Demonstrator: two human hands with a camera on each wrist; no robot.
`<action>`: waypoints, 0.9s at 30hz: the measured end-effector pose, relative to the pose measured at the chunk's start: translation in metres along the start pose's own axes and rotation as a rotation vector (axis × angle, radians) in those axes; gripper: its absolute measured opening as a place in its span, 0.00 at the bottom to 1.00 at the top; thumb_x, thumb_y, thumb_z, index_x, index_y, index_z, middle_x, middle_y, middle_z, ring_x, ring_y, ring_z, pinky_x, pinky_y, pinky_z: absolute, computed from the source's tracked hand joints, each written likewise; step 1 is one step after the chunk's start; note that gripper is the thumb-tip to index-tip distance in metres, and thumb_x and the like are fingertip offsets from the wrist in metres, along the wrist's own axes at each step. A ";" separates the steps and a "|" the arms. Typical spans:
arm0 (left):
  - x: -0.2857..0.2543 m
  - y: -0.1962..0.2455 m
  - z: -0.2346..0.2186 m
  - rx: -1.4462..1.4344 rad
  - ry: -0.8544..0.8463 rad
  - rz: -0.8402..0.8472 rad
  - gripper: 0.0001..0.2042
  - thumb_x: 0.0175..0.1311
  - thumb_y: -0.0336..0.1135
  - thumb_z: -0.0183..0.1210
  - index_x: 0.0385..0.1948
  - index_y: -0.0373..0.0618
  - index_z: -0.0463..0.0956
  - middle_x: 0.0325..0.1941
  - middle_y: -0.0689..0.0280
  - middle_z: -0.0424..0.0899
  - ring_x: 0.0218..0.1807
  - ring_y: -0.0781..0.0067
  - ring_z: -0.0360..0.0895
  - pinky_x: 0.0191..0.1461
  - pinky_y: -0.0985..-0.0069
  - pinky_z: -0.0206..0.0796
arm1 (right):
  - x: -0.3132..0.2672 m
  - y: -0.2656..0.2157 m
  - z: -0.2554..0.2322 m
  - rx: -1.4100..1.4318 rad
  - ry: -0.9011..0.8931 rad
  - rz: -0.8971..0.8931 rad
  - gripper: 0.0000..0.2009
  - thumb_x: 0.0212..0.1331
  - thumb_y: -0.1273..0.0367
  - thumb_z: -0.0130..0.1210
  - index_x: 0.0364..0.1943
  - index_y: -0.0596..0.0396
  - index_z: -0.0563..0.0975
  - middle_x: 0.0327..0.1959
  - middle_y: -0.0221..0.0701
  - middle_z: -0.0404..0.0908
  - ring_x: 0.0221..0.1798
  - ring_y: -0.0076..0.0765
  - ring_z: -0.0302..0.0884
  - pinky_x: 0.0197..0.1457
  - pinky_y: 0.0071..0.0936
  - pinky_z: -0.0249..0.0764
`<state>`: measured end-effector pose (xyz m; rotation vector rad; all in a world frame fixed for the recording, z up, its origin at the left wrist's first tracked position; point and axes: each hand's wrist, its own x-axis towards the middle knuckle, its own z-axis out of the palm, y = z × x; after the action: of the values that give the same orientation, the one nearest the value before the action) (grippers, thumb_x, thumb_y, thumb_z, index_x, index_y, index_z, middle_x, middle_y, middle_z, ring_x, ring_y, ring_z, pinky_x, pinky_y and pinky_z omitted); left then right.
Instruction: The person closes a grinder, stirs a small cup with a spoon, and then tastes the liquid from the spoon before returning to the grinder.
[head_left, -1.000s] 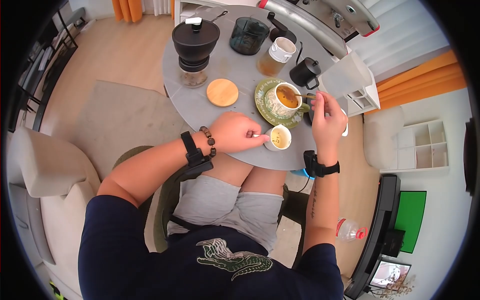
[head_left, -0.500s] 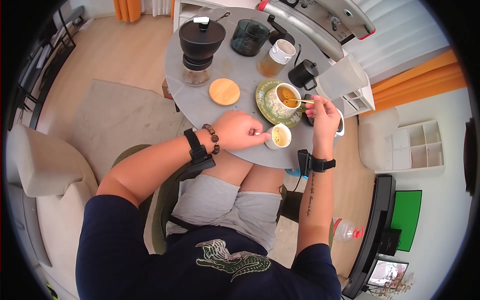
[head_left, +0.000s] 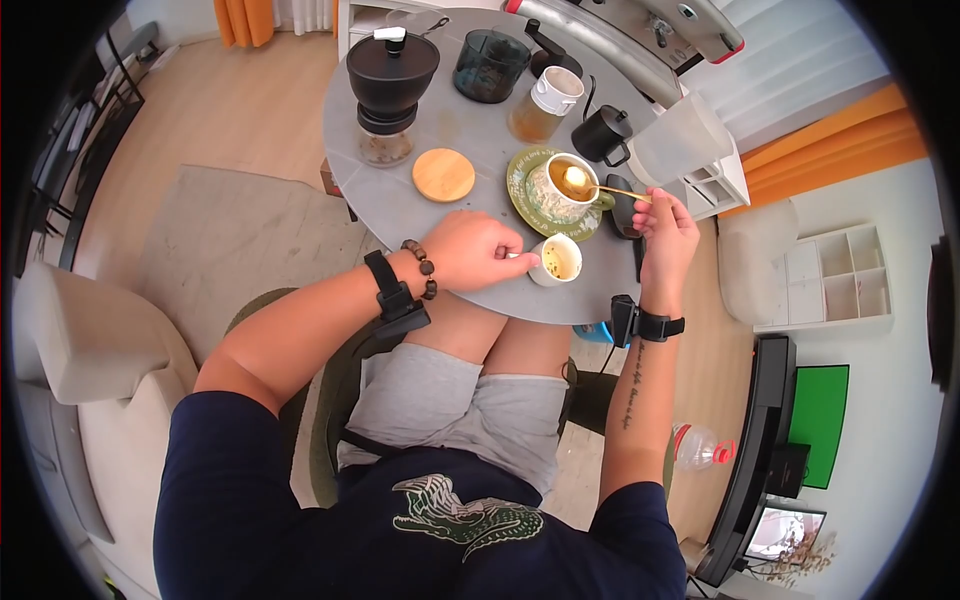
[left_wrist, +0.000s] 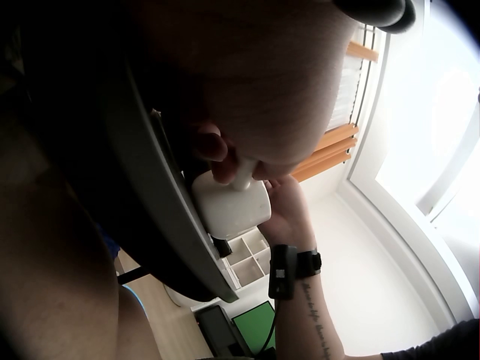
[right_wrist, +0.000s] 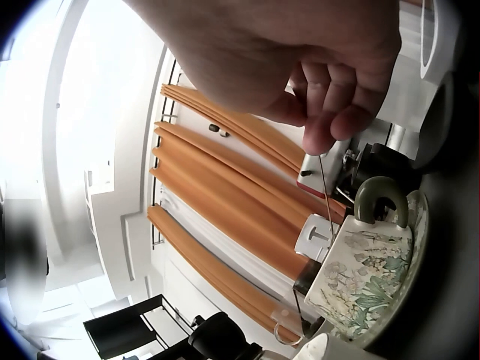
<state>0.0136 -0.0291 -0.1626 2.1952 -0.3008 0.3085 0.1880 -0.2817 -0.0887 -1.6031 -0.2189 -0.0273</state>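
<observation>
My left hand [head_left: 474, 252] pinches the short handle of a small white cup [head_left: 556, 262], which has bits of something in a pale liquid and stands at the near table edge. The left wrist view shows the white cup [left_wrist: 232, 206] with its handle between the fingers. My right hand [head_left: 668, 240] pinches a thin gold spoon [head_left: 622, 191] whose far end is in a patterned cup [head_left: 568, 208] of amber liquid. This cup stands on a green saucer [head_left: 527, 205]. In the right wrist view the patterned cup [right_wrist: 364, 274] has a green handle at its side.
Behind the cups stand a hand grinder [head_left: 392, 80], a dark container [head_left: 491, 66], a glass jar [head_left: 541, 110] with a white top and a black kettle [head_left: 603, 134]. A round wooden lid [head_left: 443, 175] lies left of the saucer. An espresso machine [head_left: 690, 25] is beyond the table.
The spoon has shifted in the amber liquid, and a bright round spot now shows there. My right hand has moved slightly to the right. The left hand keeps its hold on the small cup.
</observation>
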 end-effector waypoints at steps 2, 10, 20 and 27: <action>0.000 0.001 0.000 -0.010 -0.003 -0.007 0.27 0.76 0.52 0.66 0.19 0.42 0.74 0.17 0.58 0.70 0.22 0.51 0.67 0.29 0.57 0.57 | 0.000 -0.003 0.000 -0.011 0.002 -0.023 0.13 0.79 0.64 0.64 0.50 0.62 0.87 0.33 0.30 0.89 0.31 0.21 0.82 0.38 0.21 0.78; 0.001 0.002 -0.001 -0.006 -0.003 0.004 0.27 0.76 0.52 0.65 0.18 0.42 0.72 0.17 0.58 0.68 0.22 0.52 0.66 0.30 0.57 0.57 | 0.005 -0.006 -0.006 0.011 -0.030 0.064 0.11 0.79 0.66 0.62 0.50 0.61 0.87 0.35 0.30 0.90 0.32 0.22 0.83 0.40 0.21 0.78; 0.002 -0.001 0.001 -0.005 -0.022 0.004 0.27 0.77 0.52 0.65 0.19 0.43 0.73 0.16 0.59 0.68 0.21 0.55 0.65 0.29 0.59 0.56 | 0.019 -0.006 -0.033 0.127 -0.135 0.169 0.11 0.78 0.67 0.62 0.51 0.62 0.86 0.35 0.31 0.91 0.33 0.23 0.85 0.42 0.22 0.81; 0.004 0.000 0.000 -0.011 -0.069 -0.087 0.27 0.74 0.54 0.66 0.18 0.43 0.76 0.16 0.59 0.71 0.22 0.52 0.68 0.29 0.58 0.59 | -0.007 -0.031 -0.047 0.051 -0.213 0.117 0.12 0.79 0.68 0.61 0.52 0.64 0.86 0.35 0.33 0.90 0.33 0.24 0.85 0.42 0.23 0.81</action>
<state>0.0169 -0.0296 -0.1611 2.2038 -0.2441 0.1829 0.1815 -0.3280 -0.0572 -1.5651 -0.2877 0.2382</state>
